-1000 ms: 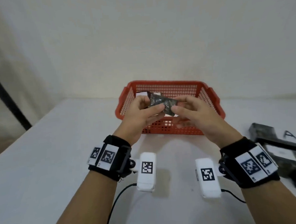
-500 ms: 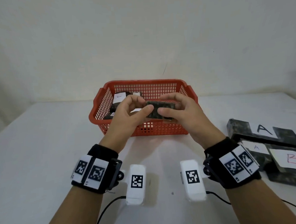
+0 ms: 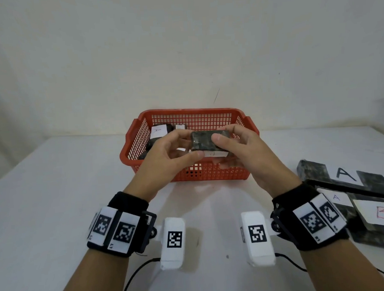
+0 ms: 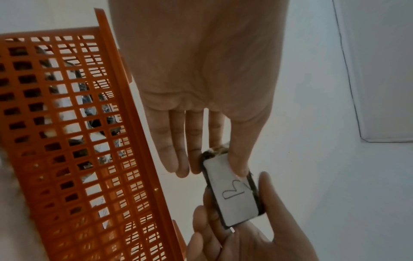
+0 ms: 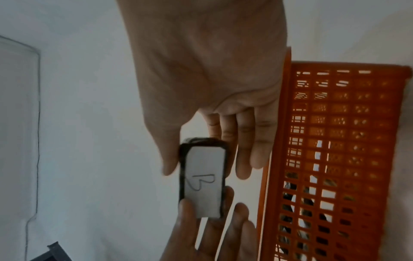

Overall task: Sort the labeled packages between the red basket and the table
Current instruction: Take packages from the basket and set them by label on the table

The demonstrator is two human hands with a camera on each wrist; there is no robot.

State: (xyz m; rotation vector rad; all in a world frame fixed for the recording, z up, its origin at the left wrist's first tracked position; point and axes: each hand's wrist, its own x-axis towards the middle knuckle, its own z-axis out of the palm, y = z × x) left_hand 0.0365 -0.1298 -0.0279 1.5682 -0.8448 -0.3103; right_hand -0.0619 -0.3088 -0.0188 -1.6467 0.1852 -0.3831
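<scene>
Both hands hold one small dark package above the front of the red basket. My left hand pinches its left end between thumb and fingers. The right hand grips its right end, thumb on the near face. The wrist views show the white label on the package's underside, marked B. Inside the basket lie more dark packages, one with an A label.
Dark packages with white labels lie on the white table at the right: a long one marked A, a small A and a B. A wall stands behind the basket. Cables trail from the wrist cameras at the near edge.
The head view has swung right and the basket now sits centred. The package has turned level between both hands and come slightly nearer over the basket's front wall.
</scene>
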